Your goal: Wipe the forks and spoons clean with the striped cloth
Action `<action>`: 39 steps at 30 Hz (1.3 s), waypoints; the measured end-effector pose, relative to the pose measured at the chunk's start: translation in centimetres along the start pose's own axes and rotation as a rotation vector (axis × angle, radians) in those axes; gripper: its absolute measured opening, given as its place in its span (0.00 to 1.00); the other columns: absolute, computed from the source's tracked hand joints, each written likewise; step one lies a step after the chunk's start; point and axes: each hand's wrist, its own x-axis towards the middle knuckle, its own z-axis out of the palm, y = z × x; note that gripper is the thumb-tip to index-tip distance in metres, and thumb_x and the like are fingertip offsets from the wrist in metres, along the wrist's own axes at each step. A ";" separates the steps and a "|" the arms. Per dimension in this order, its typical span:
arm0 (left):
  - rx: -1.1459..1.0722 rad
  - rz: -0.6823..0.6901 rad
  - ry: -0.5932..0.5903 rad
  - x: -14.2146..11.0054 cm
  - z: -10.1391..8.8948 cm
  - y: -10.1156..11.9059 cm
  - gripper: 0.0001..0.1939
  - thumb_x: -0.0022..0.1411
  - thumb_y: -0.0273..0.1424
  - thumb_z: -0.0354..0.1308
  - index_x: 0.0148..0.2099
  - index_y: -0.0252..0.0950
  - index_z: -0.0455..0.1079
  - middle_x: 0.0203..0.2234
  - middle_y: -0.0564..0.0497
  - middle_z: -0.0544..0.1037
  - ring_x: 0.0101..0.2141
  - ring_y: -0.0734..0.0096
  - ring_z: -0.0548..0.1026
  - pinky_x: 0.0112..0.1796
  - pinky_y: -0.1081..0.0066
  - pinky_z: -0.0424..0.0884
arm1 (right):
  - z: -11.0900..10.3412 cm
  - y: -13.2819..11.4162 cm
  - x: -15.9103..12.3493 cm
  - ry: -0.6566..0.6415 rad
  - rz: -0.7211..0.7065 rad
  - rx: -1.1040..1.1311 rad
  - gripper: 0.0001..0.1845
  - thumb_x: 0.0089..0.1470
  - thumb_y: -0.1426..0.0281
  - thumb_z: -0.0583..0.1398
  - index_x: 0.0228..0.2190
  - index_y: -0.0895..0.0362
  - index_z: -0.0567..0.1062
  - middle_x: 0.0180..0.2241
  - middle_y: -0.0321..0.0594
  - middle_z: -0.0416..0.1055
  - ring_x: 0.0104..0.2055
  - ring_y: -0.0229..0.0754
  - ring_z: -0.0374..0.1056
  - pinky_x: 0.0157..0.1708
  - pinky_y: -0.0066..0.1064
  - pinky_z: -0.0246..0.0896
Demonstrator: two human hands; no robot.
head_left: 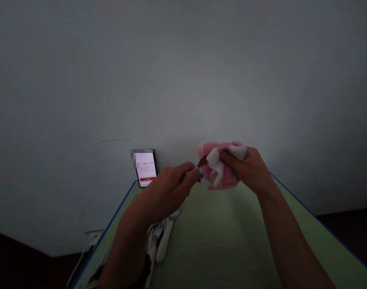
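Left hand [162, 196] pinches, fingers narrow, a small blue-and-dark tool [203, 161], its kind uncertain in this dim light, its tip against a crumpled pink-and-white terry cloth [222, 166]. The right hand [246, 168] grips that cloth closed, fingers curled, above a green, blue-edged table [219, 241]; a lit black smartphone [145, 168] stands beyond.

Okay, from where I'm standing I'm counting one left hand [162, 196], one right hand [246, 168], one pink-and-white towel [228, 180], one small dark tool [202, 161], one phone [145, 168], and one long white thing [164, 241] on the one green worktop [219, 241].
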 end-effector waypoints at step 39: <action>-0.327 -0.096 0.435 0.9 0.0 -1.2 0.06 0.54 0.33 0.59 0.34 0.37 0.70 0.28 0.52 0.79 0.29 0.71 0.78 0.31 0.74 0.72 | 0.2 0.3 0.1 -0.383 0.077 -0.005 0.17 0.57 0.60 0.50 0.40 0.56 0.72 0.37 0.39 0.70 0.36 0.38 0.63 0.34 0.28 0.58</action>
